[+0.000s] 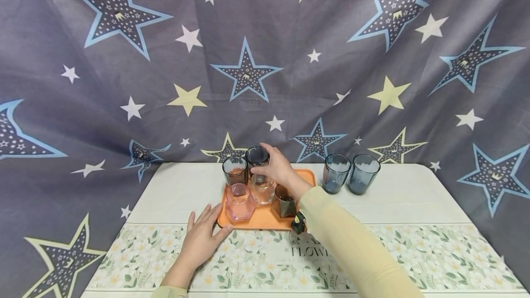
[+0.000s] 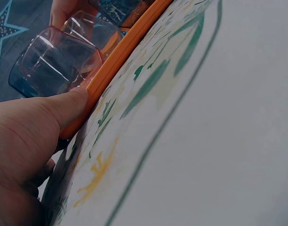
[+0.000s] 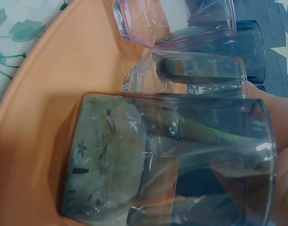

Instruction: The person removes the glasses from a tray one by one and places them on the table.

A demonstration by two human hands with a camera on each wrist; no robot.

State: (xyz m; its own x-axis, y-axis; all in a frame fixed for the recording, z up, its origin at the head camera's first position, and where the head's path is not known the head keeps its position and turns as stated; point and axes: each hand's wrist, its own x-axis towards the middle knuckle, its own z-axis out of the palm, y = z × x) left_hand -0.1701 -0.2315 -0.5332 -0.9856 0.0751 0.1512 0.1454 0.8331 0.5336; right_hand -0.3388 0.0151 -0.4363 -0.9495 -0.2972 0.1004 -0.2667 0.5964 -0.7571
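An orange tray (image 1: 265, 222) carries several drinking glasses. At its back, my right hand (image 1: 278, 165) grips a dark blue glass (image 1: 254, 154) near the rim, thumb in front; its lower part is hidden. Beside that stands another blue-grey glass (image 1: 235, 169). Nearer the front are a pink glass (image 1: 240, 208), a clear glass (image 1: 262, 193) and a smoky grey glass (image 1: 285, 205), which fills much of the right wrist view. With fingers spread and mostly straight, my left hand (image 1: 201, 238) touches the tray's front left corner, its thumb (image 2: 71, 101) against the orange rim.
Two blue glasses (image 1: 349, 174) stand close together on the table, right of the tray. A white cloth with a floral band (image 1: 252, 266) covers the table. Behind the table's back edge hangs a grey curtain (image 1: 265, 118) with stars.
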